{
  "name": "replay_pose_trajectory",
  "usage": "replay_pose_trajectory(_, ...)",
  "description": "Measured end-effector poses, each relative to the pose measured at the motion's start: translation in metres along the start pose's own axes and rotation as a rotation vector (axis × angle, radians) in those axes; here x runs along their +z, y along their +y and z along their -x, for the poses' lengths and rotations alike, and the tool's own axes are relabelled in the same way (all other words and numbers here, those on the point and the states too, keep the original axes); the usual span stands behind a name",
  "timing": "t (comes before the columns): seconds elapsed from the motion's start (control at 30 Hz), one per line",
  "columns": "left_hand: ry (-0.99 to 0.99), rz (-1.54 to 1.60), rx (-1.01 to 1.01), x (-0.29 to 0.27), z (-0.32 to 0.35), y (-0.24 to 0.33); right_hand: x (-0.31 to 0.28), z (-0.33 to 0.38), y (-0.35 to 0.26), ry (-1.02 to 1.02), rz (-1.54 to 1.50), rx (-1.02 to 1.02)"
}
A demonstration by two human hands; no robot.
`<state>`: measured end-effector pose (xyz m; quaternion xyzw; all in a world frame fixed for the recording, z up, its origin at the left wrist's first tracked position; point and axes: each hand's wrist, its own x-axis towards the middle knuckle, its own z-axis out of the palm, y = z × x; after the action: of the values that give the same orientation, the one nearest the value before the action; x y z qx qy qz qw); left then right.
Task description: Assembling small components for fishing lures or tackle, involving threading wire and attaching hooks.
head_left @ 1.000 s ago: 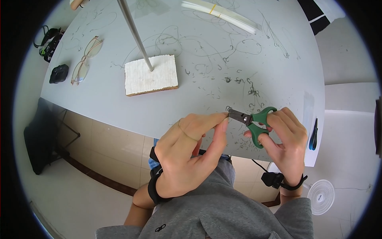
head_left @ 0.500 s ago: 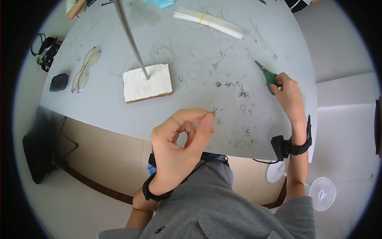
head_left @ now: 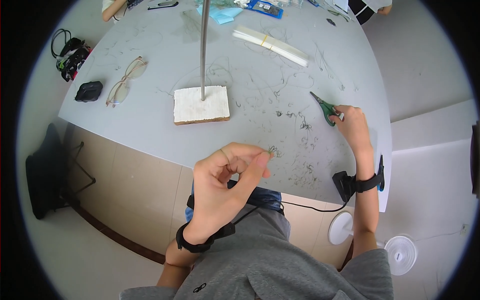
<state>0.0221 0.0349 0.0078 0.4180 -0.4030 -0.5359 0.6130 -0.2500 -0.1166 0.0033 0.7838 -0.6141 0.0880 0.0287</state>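
My left hand (head_left: 225,172) is raised over the near edge of the table, with thumb and forefinger pinched together. Between their tips is a small bit of thin dark-green thread or wire (head_left: 272,150); its exact kind is too small to make out. To the right, my right hand (head_left: 354,126) has its thumb and fingers on the handles of green-handled scissors (head_left: 326,110). The dark blades point up and left, away from me. Dark curled scraps (head_left: 304,125) lie on the table between the two hands.
A metal rod (head_left: 204,50) rises from a white-topped block (head_left: 200,105) left of centre. Eyeglasses (head_left: 120,90) and a black case (head_left: 88,92) lie farther left. A banded bundle of clear strips (head_left: 272,46) lies beyond. Another person's arm (head_left: 114,10) shows at the far left.
The view has shifted, showing more of the table's far side. My right hand and the scissors have come a little left and nearer. My left hand keeps its pinch.
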Motion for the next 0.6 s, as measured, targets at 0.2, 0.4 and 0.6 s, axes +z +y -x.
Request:
replay_pose_trajectory(0.2,-0.022,0.036,-0.005,0.002,0.006,0.003,-0.042,0.039,-0.062,0.236,-0.527,-0.182)
replay_pose_trajectory(0.4,-0.070,0.030,0.018,0.009,0.012,0.003,-0.049,0.072,-0.113,-0.163,-1.367,-0.327)
replay_pose_trajectory(0.6,-0.083,0.024,0.071,0.009,0.013,0.002,-0.046,0.066,-0.120,-0.175,-1.451,-0.379)
